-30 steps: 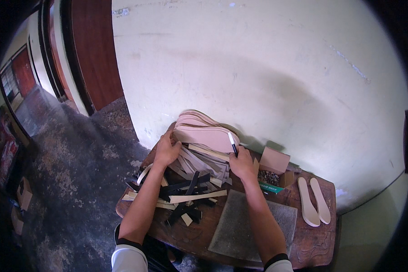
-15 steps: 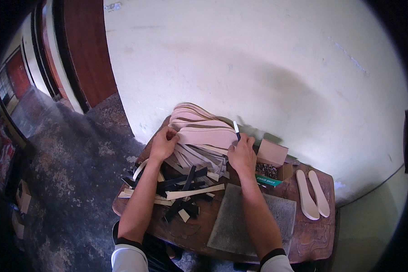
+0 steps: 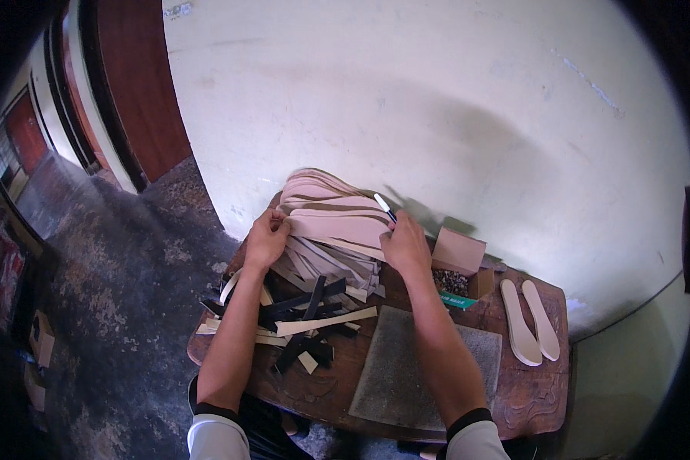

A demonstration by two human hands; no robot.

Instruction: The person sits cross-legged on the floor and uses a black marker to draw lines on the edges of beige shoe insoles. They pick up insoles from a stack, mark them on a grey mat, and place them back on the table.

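Observation:
A stack of pinkish insoles [image 3: 323,190] lies at the back of the table, against the wall. My left hand [image 3: 267,239] has its thumb and fingers closed on the left end of the front insole [image 3: 337,224]. At that insole's other end is my right hand [image 3: 407,244], curled, with a black marker pen with a white end [image 3: 383,205] sticking up from it. The right fingertips meet the insole's edge; how firmly they grip it is hidden. Grey strips [image 3: 333,264] fan out just in front of the stack.
Black and cream strips [image 3: 314,314] lie jumbled on the wooden table [image 3: 307,402] between my forearms. A grey square slab [image 3: 395,368] sits under my right forearm. Beyond it stand an open carton of small dark pieces [image 3: 454,282] and two cream insoles [image 3: 525,330].
Both hands have shifted slightly left in the view, as has the whole scene. The marker pen in my right hand leans further left. Both hands stay at the insole's ends.

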